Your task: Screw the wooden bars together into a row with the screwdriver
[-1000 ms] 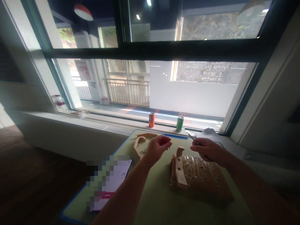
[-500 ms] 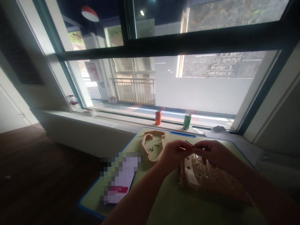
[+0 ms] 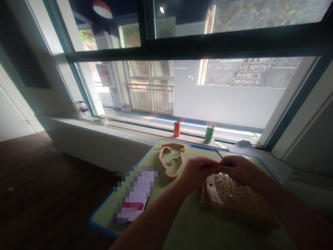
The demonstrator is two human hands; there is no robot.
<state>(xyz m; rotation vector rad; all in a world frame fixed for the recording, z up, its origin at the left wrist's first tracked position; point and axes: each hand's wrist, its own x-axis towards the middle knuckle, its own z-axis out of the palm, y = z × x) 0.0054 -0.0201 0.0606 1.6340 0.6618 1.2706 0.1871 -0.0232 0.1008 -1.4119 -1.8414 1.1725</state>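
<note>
My left hand [image 3: 198,171] and my right hand [image 3: 240,170] meet above a brown wooden assembly [image 3: 235,198] that lies on the green mat [image 3: 187,222]. The right hand is closed round a thin dark tool [image 3: 221,156] whose tip sticks up and to the left. The left hand's fingers are pinched together against the right hand; what they hold is too small to make out. A pale curved wooden strip [image 3: 213,190] lies on the near left end of the assembly. A curved wooden frame piece [image 3: 171,159] with a few small screws [image 3: 171,161] inside it lies left of the hands.
An orange can [image 3: 177,128] and a green can [image 3: 208,134] stand on the window sill behind the mat. A pixelated phone or card [image 3: 135,196] lies at the mat's left edge. A grey cloth [image 3: 244,146] sits at the far right. Dark wooden floor lies to the left.
The hands, apart a second ago, have come together over the wooden assembly. The view has swung up and left, so the mat sits lower right in the picture.
</note>
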